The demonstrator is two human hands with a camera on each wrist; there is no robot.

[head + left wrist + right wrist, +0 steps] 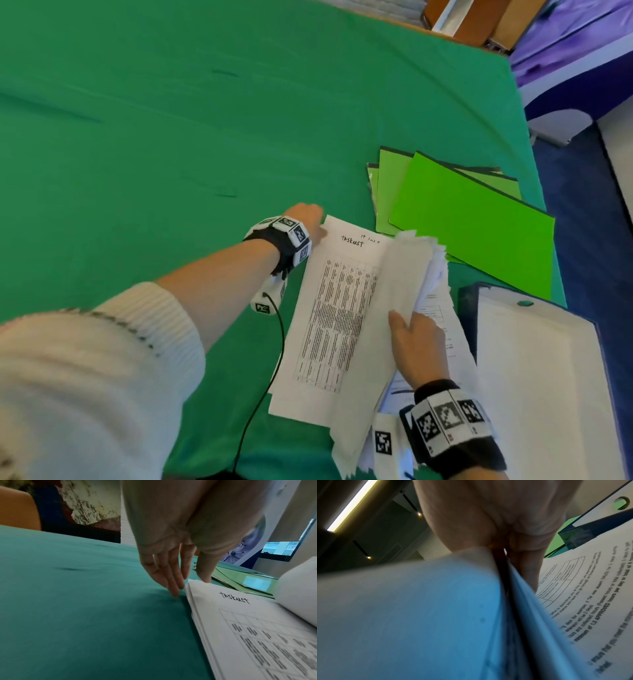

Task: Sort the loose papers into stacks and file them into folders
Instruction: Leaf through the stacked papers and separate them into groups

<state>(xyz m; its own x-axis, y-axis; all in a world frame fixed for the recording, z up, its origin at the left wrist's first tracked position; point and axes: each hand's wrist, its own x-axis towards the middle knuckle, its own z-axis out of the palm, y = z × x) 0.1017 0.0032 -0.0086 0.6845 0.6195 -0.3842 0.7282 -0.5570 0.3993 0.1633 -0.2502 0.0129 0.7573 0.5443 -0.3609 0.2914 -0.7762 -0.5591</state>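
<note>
Left hand [171, 545] fingertips on cloth [85, 601] | right hand [488, 513] grips sheets [419, 615]

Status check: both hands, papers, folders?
Left hand at the tasklist sheet corner, thumb on top. Right hand grips a lifted sheaf of papers. Green folders untouched, nothing filed, no obstruction.

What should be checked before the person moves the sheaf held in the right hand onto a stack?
1. Right hand has a grip on the lifted sheaf: ok.
2. Left hand steadies the Tasklist stack at its far corner: ok.
3. Tasklist stack edges aligned: not ok, sheets splay.
4. Green folders within reach: ok.
5. Sheaf's sheet type: cannot tell.
</note>
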